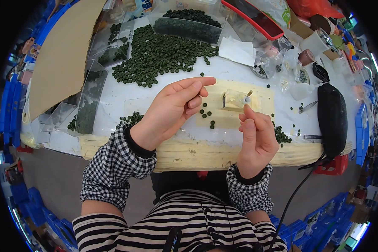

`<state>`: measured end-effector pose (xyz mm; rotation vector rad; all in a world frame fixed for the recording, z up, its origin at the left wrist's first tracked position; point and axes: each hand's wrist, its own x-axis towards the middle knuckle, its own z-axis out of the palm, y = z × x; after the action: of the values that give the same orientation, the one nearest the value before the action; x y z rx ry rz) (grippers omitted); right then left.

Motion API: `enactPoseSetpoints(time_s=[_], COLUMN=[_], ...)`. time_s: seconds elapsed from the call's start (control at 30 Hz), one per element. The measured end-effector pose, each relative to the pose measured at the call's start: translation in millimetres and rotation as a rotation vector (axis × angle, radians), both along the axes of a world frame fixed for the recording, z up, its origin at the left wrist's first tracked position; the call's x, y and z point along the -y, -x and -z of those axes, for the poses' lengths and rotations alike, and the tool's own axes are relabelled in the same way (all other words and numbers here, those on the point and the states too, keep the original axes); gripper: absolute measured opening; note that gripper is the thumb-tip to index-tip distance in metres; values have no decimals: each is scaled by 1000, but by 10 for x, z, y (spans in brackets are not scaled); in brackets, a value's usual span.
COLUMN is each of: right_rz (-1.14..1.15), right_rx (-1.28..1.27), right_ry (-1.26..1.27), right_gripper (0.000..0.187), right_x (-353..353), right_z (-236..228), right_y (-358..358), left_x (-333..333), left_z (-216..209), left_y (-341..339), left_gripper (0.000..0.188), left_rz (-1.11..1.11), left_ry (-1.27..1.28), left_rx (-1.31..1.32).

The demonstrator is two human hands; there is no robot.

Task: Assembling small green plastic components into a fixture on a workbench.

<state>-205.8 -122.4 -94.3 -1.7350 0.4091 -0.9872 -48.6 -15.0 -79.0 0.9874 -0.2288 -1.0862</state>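
Observation:
My left hand [172, 107] is raised over the front of the table. Its thumb presses against the index finger, which points right, and the other fingers curl in; anything pinched there is too small to make out. Close to the front right of a small block wrapped in yellowish tape [231, 101] is my right hand [258, 140]. Its fingers are curled, with the index tip near the pale stub [247, 100] on the block; whatever it may pinch is hidden. Several small dark green round pieces [203, 112] lie between the hands.
A large spread of green round pieces [164, 52] covers the back of the table. Clear plastic trays [90, 101] and a cardboard sheet [65, 50] stand left. A red-edged phone-like device [260, 19], white paper [237, 51], plastic bags and a black elongated bundle [332, 119] lie right.

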Motion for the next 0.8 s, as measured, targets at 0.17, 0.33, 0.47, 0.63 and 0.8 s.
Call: enactPoseSetpoints(time_s=[0.17,0.33,0.47,0.63,0.8], right_rz=[85,176,170,133,311], right_rx=[-53,-185,-248,-271,-44], right_ry=[230,553,641,652,556], right_gripper=[18,15,16,14,12], right_x=[199,478,533,553,429], right_z=[-83,-204,-210,-185,-396], right_y=[-41,-150,-202,-217,-115], left_x=[-1,-20,-23,-20,-8], left_z=[-31,-14,6,3,-27], left_y=[31,57,50,42,74], left_gripper=[26,23,24,27,27], left_rz=[38,76,88,82,91], left_ry=[-35,-28,-18,33,7], left_rx=[31,6,5,-79,-45])
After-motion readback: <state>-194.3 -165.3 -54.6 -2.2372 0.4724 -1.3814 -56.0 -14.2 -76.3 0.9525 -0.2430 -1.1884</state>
